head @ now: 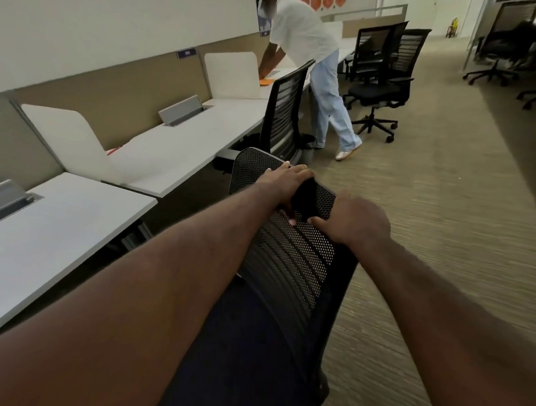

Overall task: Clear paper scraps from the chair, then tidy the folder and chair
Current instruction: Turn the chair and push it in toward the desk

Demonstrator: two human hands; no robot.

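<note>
A black office chair with a perforated mesh backrest (292, 252) stands right in front of me, its back toward me. My left hand (284, 180) curls over the backrest's top edge, thumb pressed on the mesh. My right hand (355, 222) grips the same top edge a little to the right. The seat is hidden behind the backrest and my arms. A thin strip of red-and-white paper (113, 150) shows on the desk behind a white divider panel. I see no folder on the near desks.
White desks (78, 214) with divider panels (68, 138) run along the left wall. A second black chair (286, 112) is tucked at the desk ahead. A person (314, 52) bends over a far desk touching an orange item (266, 81). More chairs (383, 82) stand on the carpet to the right.
</note>
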